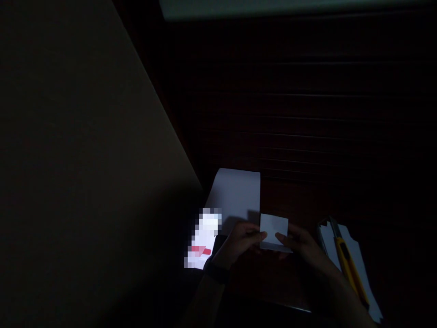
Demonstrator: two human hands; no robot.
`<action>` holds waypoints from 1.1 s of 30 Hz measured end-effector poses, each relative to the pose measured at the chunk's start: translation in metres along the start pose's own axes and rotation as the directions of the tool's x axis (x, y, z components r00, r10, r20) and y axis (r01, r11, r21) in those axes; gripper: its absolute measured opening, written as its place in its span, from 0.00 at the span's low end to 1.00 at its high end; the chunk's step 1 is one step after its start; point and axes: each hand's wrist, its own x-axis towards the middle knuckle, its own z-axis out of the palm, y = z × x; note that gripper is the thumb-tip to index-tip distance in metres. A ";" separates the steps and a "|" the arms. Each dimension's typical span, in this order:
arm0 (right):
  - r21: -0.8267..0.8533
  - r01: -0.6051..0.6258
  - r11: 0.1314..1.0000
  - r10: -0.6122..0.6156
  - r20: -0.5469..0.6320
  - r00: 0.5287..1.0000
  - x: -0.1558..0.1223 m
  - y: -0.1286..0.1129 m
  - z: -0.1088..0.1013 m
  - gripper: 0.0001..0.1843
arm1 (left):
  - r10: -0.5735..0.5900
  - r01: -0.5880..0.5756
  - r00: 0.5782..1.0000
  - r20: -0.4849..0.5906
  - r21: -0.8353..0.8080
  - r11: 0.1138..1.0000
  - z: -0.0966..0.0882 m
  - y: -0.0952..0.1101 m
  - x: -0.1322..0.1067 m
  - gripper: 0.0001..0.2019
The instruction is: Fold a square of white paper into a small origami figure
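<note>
The scene is very dark. My left hand (pixel 239 243) and my right hand (pixel 300 248) both pinch a small folded white paper (pixel 274 229) between thumb and fingers, held just above a dark wooden surface. The left thumb presses its lower left edge, the right thumb its lower middle. A larger white sheet (pixel 235 193) lies flat right behind the hands.
A lit phone screen (pixel 204 239), blurred out, glows to the left of my left wrist. A yellow utility knife (pixel 348 262) rests on white paper scraps (pixel 362 273) at the right. A large tan board (pixel 75 150) fills the left side. Dark slats lie behind.
</note>
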 end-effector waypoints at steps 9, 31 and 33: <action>0.082 -0.042 0.996 0.039 0.039 0.998 -0.006 0.000 -0.003 0.18 | -0.002 0.015 0.996 0.085 -0.161 0.987 0.000 0.006 -0.005 0.14; -0.008 0.093 0.996 -0.093 -0.006 0.996 -0.002 -0.001 -0.007 0.20 | 0.014 -0.031 0.993 -0.114 -0.152 0.988 0.002 0.004 -0.001 0.16; -0.052 0.119 0.992 -0.120 -0.022 0.992 -0.003 -0.004 -0.003 0.20 | 0.034 -0.052 0.989 -0.145 -0.127 0.991 0.001 0.001 0.003 0.15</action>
